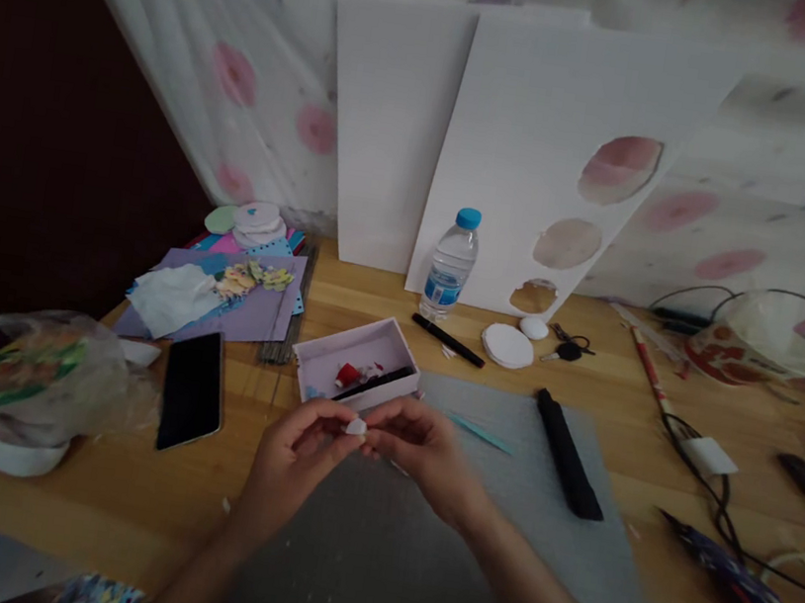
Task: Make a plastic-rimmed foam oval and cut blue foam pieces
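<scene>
free: grey mat (367, 556) front | blocked: white box (356, 360), phone (191, 390)

Left hand (292, 456): bare, enters from 7 o'clock, forearm rising toward centre; fingers curled, thumb and forefinger pinched together at the tips, pointing to 2 o'clock.
Right hand (419, 444): bare, enters from 5 o'clock, forearm long and diagonal; wrist bent, fingers folded inward, tips pinched and pointing to 9 o'clock.
Both hands: fingertips meet at centre, touching, held just above the surface, palms partly facing each other.
</scene>
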The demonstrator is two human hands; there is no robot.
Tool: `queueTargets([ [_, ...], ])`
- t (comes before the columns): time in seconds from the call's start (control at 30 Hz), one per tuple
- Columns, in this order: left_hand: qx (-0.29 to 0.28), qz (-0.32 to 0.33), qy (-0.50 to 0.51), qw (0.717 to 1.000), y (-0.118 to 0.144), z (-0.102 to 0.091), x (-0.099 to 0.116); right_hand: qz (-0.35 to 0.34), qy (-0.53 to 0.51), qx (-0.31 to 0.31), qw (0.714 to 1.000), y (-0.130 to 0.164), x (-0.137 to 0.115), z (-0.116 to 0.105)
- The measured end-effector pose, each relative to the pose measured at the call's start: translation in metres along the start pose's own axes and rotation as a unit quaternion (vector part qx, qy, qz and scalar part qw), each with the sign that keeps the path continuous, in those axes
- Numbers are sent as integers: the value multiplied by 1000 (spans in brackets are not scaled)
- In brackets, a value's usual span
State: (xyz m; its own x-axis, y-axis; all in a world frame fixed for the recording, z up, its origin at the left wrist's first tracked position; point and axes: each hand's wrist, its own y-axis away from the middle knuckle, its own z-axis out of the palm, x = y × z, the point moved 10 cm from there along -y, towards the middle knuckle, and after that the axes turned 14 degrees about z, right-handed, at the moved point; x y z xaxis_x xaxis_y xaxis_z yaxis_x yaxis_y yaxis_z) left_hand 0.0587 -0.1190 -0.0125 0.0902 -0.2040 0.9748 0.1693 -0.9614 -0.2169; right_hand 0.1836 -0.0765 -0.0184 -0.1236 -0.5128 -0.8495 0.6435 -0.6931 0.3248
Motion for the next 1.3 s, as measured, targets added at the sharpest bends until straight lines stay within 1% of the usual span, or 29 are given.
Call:
queueTargets([
  [0.13,-4,-2,7,1000,2,0,2,-6,11,-5,1000,2,0,6],
  [0.33,-3,-61,86,994,11,-3,-8,6,-5,-22,1000,6,7,18],
  [0.47,5,-88,103,991,18,-4,-14,10,-27,-19,999,8,11,20],
  [0.53,-3,-92,104,990,19,-3,-15,9,-24,-16,1000,10,12,20],
  [0.6,-16,-64,97,993,17,-2,-7,11,-13,-20,1000,11,13,21],
  [0.67,-25,-16,74,997,13,-5,6,23,-5,-34,999,12,14,24],
  [0.73,-39,18,41,998,10,-8,18,38,-4,-48,998,14,16,26],
  [0.8,-80,33,16,996,8,-5,27,52,-10,-62,997,15,17,29],
  [0.87,-118,35,16,992,8,-1,32,59,-24,-73,995,17,16,32],
  [0.9,-125,28,26,991,8,0,32,60,-33,-76,995,18,16,33],
  [0.93,-120,17,39,992,8,-1,30,59,-43,-76,994,18,16,33],
  [1.0,-95,-12,66,993,10,-2,23,56,-60,-73,994,19,16,33],
  [1.1,-64,-49,103,991,14,1,10,47,-65,-71,994,21,14,31],
  [1.2,-38,-98,161,981,22,10,-4,33,-51,-65,996,25,11,28],
  [1.3,-7,-155,205,966,31,17,-16,19,-19,-42,999,28,10,23],
])
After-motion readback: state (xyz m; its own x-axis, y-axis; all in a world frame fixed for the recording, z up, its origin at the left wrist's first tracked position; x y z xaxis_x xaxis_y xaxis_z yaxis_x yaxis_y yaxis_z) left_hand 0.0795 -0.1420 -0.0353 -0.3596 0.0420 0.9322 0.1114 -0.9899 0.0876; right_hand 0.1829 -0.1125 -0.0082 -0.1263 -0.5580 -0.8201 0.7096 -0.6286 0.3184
